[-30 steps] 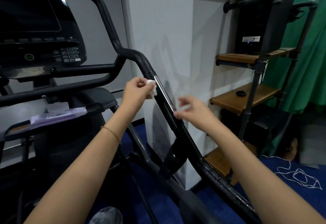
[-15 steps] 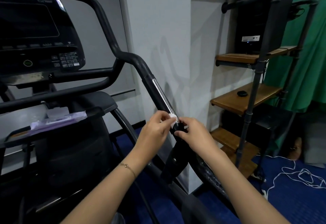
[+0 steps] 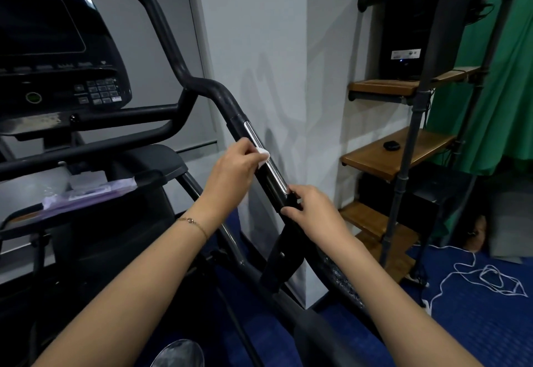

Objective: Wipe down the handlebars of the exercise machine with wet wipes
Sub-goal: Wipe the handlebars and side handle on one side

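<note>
The black handlebar (image 3: 219, 92) of the exercise machine slants down from upper left to lower right, with a silver sensor strip (image 3: 274, 171) along its grip. My left hand (image 3: 233, 169) is shut on a small white wet wipe (image 3: 263, 155) and presses it against the upper part of the silver strip. My right hand (image 3: 310, 208) grips the handlebar just below the strip's lower end. A thin bracelet sits on my left wrist.
The machine's console (image 3: 60, 57) with keypad is at upper left. A tray (image 3: 161, 169) below it holds a purple wipes packet (image 3: 86, 193). A white wall corner stands just behind the handlebar. A pipe-and-wood shelf (image 3: 398, 153), green curtain and a white cord on the blue floor lie to the right.
My left hand slid the wipe down the strip to meet my right hand, then back up toward the strip's upper part. My right hand closed on the bar and stays there.
</note>
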A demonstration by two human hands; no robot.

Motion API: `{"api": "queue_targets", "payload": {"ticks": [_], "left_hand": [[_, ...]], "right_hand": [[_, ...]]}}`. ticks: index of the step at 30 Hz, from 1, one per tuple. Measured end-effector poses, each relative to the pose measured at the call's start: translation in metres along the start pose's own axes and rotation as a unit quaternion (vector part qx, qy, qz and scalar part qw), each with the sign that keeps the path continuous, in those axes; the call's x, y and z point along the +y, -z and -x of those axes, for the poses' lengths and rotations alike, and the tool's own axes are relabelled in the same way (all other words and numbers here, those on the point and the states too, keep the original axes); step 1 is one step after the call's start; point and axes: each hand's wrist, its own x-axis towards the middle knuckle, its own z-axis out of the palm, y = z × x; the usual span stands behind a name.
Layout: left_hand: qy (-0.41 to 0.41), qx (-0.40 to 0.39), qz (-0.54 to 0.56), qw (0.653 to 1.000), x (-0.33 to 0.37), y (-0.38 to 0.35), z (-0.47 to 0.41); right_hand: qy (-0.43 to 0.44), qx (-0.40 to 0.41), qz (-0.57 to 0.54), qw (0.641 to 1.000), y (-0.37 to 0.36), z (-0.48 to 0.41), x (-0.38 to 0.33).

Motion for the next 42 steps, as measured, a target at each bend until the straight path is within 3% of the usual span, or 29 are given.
{"api": "queue_targets", "payload": {"ticks": [4, 6, 11, 14, 16, 19, 22, 28, 30, 36, 42], "left_hand": [[-0.108, -0.103, -0.04, 0.988, 0.016, -0.005, 0.013], [-0.117, -0.127, -0.04, 0.984, 0.016, -0.005, 0.016], [-0.092, -0.098, -0.13, 0.982, 0.006, 0.007, -0.011], [0.002, -0.081, -0.199, 0.977, -0.011, 0.02, -0.05], [0.032, -0.126, -0.254, 0.958, -0.01, 0.022, -0.07], [-0.047, -0.276, -0.294, 0.914, 0.021, 0.007, -0.074], [-0.123, -0.369, -0.314, 0.866, 0.048, -0.013, -0.063], [0.004, -0.388, -0.435, 0.813, 0.022, 0.002, -0.128], [0.018, -0.427, -0.411, 0.805, 0.033, -0.003, -0.124], [-0.044, -0.553, -0.295, 0.778, 0.085, -0.041, -0.077], [0.025, -0.656, -0.178, 0.733, 0.069, -0.06, -0.087]], "right_hand": [[-0.03, 0.003, -0.016, 0.999, 0.005, 0.004, -0.003], [-0.055, 0.003, -0.047, 0.997, 0.009, 0.007, -0.004], [-0.03, 0.038, -0.005, 0.999, -0.002, 0.032, -0.003], [0.0, 0.051, 0.039, 0.998, -0.005, 0.036, -0.005], [0.0, 0.053, 0.048, 0.997, -0.004, 0.034, -0.007], [-0.002, 0.048, 0.064, 0.997, -0.005, 0.033, -0.008], [-0.008, 0.043, 0.074, 0.996, -0.006, 0.035, -0.007], [0.002, 0.056, 0.074, 0.996, -0.006, 0.036, -0.006], [0.003, 0.057, 0.073, 0.996, -0.005, 0.035, -0.007], [-0.059, 0.089, 0.02, 0.994, -0.011, 0.037, -0.003], [-0.081, 0.098, -0.017, 0.992, -0.006, 0.034, 0.001]]}}
